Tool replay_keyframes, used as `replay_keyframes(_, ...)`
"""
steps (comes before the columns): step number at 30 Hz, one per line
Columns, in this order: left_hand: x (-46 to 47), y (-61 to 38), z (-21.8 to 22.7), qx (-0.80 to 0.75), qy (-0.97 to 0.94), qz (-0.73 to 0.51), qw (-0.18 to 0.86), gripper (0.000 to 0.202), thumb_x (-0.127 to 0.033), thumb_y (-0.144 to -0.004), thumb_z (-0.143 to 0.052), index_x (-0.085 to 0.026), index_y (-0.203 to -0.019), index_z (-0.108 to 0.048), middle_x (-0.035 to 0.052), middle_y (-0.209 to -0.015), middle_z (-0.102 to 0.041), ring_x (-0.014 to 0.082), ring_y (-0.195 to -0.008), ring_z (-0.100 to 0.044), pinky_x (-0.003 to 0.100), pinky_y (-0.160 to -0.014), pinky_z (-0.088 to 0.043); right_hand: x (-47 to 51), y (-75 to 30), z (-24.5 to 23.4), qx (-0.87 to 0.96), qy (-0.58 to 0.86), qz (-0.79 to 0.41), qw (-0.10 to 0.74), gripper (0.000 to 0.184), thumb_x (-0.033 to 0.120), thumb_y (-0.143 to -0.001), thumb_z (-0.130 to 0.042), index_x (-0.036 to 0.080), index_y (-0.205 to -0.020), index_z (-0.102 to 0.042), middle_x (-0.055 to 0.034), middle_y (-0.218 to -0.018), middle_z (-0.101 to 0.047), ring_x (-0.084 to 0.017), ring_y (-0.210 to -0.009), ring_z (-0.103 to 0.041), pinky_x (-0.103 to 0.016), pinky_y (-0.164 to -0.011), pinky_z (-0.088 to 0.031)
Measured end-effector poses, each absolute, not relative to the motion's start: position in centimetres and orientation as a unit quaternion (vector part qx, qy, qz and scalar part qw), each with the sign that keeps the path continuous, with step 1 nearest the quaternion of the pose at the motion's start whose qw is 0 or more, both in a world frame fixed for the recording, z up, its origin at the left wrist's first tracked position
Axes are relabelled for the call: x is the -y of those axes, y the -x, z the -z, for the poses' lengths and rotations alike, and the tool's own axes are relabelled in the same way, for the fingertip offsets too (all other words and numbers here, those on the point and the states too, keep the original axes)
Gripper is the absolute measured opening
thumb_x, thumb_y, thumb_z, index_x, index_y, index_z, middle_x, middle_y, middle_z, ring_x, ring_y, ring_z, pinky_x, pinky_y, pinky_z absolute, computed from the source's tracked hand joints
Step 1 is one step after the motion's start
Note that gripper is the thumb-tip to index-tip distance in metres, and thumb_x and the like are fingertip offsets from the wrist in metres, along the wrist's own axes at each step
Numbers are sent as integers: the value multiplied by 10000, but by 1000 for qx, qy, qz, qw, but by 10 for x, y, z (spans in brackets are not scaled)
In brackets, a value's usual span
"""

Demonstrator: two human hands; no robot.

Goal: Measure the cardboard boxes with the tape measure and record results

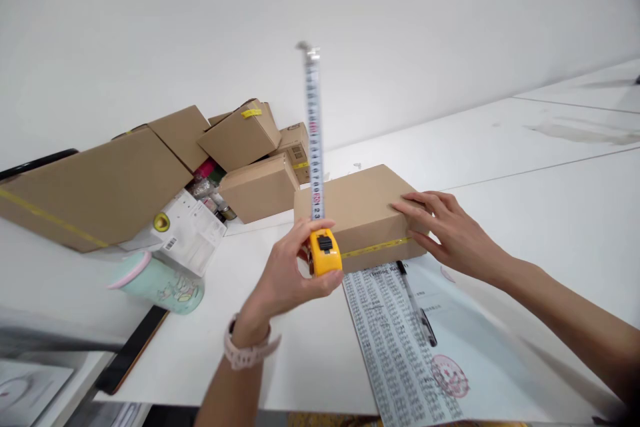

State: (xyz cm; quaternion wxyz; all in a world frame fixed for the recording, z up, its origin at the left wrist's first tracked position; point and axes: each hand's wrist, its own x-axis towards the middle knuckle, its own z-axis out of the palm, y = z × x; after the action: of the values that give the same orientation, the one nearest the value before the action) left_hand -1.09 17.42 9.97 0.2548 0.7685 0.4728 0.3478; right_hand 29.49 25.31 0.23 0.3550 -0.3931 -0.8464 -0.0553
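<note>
My left hand [295,270] grips a yellow tape measure [326,252] with a black slide button, its fingers wrapped around the case. The metal blade [314,133] sticks out upward, showing printed numbers, and its hooked end stands free in the air. Behind the tape measure lies a closed cardboard box [360,200] with a strip of yellow tape along its near side. My right hand [450,230] rests on the box's right end, fingers stretched over the top and side edge. Printed papers [400,347] with a red stamp lie in front of the box, and a pen [417,307] is on them.
Several cardboard boxes [240,137] are piled at the back left against the wall. A white carton [187,230] and a mint-green tumbler [165,283] with a pink rim stand at the left. The white table [560,213] stretches to the right, with seams between its tops.
</note>
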Motion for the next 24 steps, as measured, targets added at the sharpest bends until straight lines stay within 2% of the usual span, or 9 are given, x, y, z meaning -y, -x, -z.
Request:
replay_keyframes(3,-184,11,-132,-460,-828,-200,252,538,-281,-711,-749,-261,-1238,-642,10,-965,-659,169,-767,-601,290,-687,-511,-252,-299,-15,771,438,-107,449,464,426,-1006,-496,369,-1466,-476,-90,-1375,-604,-322,-1209,-565,-546,-966,-532)
replay_keyframes(6,-182,2,-137,-416,-866,-87,265,552,-298,-672,-766,-243,-1212,-664,-12,-914,-655,140,-688,-572,253,-624,-477,-254,-305,-37,631,443,-301,561,510,573,-1007,-407,376,-1474,-466,-90,-1287,-676,-293,-1029,-673,-503,-832,-593)
replay_keyframes(8,-178,-4,-130,-380,-888,-34,257,572,-338,-631,-784,-235,-1182,-675,-15,-915,-658,136,-679,-572,249,-621,-472,-255,-310,-51,578,413,-388,588,526,629,-989,-398,360,-1422,-527,-91,-1208,-715,-275,-895,-690,-474,-741,-600)
replay_keyframes(10,-174,-8,-122,-361,-901,-7,241,605,-376,-610,-784,-235,-1187,-666,-18,-919,-665,137,-673,-577,257,-635,-475,-255,-314,-61,556,399,-426,592,495,654,-952,-475,330,-1290,-633,-90,-1107,-737,-257,-791,-670,-460,-679,-590)
replay_keyframes(12,-171,-7,-119,-360,-906,-6,222,602,-384,-635,-764,-243,-1209,-646,-16,-941,-672,144,-682,-586,268,-649,-474,-256,-318,-64,535,397,-441,602,405,648,-919,-555,312,-1088,-704,-76,-987,-733,-238,-728,-647,-455,-659,-583)
replay_keyframes(15,-170,0,-123,-384,-898,-37,210,671,-322,-709,-732,-289,-1350,-540,-2,-1077,-682,154,-736,-618,284,-697,-486,-259,-320,-63,496,391,-460,624,315,615,-892,-624,304,-848,-659,-58,-901,-704,-245,-780,-665,-446,-686,-580)
replay_keyframes(19,-181,8,-129,-454,-863,-135,174,925,-314,-735,-778,-357,-1526,-301,48,-1280,-617,189,-850,-652,333,-752,-525,-261,-302,-65,480,375,-475,635,354,554,-799,-763,280,-788,-540,-32,-855,-694,-273,-930,-697,-431,-754,-581)
replay_keyframes(21,-194,7,-129,-479,-844,-192,146,880,-355,-742,-797,-311,-1493,-340,79,-1302,-606,214,-902,-656,378,-807,-534,-261,-284,-69,483,375,-475,632,404,551,-744,-812,270,-796,-526,-24,-836,-711,-271,-945,-702,-420,-777,-575)
replay_keyframes(24,-219,1,-127,-491,-827,-243,126,646,-349,-754,-788,-252,-1324,-499,82,-1267,-641,254,-1030,-642,428,-911,-509,-266,-254,-72,512,408,-455,604,431,591,-716,-814,257,-784,-551,-38,-862,-744,-256,-891,-699,-393,-730,-555)
